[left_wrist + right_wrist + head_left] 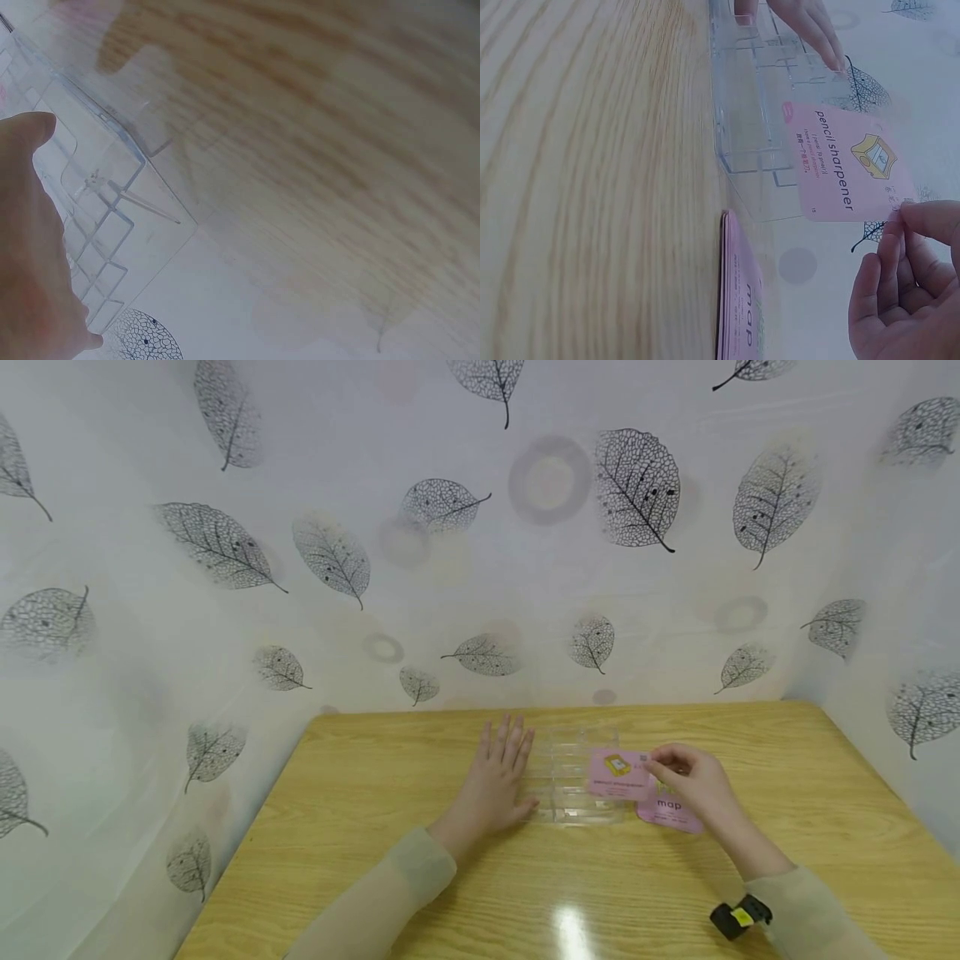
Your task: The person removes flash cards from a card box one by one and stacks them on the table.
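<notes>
A pink flash card (pixel 847 165) printed "pencil sharpener" is pinched at one corner between the thumb and fingers of my right hand (pixel 693 777). In the head view the card overlaps the right side of a clear plastic tiered rack (pixel 573 814). My left hand (pixel 495 777) lies against the rack's left side with its fingers straight; the left wrist view shows the thumb (pixel 41 131) at the rack's wall. Below the right hand a stack of pink cards (pixel 667 814) rests on the table, the top one reading "map".
The wooden table (pixel 360 860) ends at a pale curtain (pixel 480 568) with dark leaf prints, which also hangs along both sides. A black device with a yellow patch (pixel 738 917) is strapped at the right wrist.
</notes>
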`<state>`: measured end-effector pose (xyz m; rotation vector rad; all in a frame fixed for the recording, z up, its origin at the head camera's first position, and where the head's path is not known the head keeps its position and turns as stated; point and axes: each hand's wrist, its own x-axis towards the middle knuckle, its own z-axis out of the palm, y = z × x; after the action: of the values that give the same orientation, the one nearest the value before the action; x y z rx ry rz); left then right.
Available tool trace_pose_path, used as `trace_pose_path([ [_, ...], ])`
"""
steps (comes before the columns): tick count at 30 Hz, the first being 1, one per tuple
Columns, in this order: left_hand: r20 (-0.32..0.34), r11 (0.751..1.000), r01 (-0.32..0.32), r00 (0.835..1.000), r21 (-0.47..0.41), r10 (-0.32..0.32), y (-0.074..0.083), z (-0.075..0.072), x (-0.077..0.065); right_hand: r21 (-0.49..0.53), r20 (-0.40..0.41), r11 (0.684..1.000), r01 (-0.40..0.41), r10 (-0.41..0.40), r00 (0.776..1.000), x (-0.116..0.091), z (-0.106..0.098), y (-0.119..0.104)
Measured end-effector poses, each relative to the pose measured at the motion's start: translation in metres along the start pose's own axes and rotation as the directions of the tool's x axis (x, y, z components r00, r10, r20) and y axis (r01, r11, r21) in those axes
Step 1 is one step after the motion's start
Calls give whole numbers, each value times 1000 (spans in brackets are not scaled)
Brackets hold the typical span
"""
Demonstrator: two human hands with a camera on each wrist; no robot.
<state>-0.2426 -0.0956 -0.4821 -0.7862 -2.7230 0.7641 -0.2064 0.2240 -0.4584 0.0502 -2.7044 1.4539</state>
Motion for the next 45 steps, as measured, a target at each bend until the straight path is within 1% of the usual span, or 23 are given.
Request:
trace_pose_path([
  [5,-2,1000,-3,1000,21,3,0,0,-1,-13,-7,1000,-11,11,1000,0,-2,2],
  [15,3,1000,0,1000,21,0,0,-2,-1,-39,-18,999,-17,16,1000,-3,-8,6],
  [23,-3,1000,-3,1000,9,3,0,0,-1,-47,-9,998,-49,48,999,-7,-14,6],
  [30,-26,1000,-2,1000,15,2,0,2,0,-50,-29,998,-28,27,999,-8,-16,10],
  [40,-41,1000,-3,999,8,4,0,4,-1,-93,-25,993,-79,77,997,-9,-21,16],
  [45,-33,1000,-5,999,-5,5,-1,1,-1,-100,-21,991,-90,88,996,-10,-23,20],
])
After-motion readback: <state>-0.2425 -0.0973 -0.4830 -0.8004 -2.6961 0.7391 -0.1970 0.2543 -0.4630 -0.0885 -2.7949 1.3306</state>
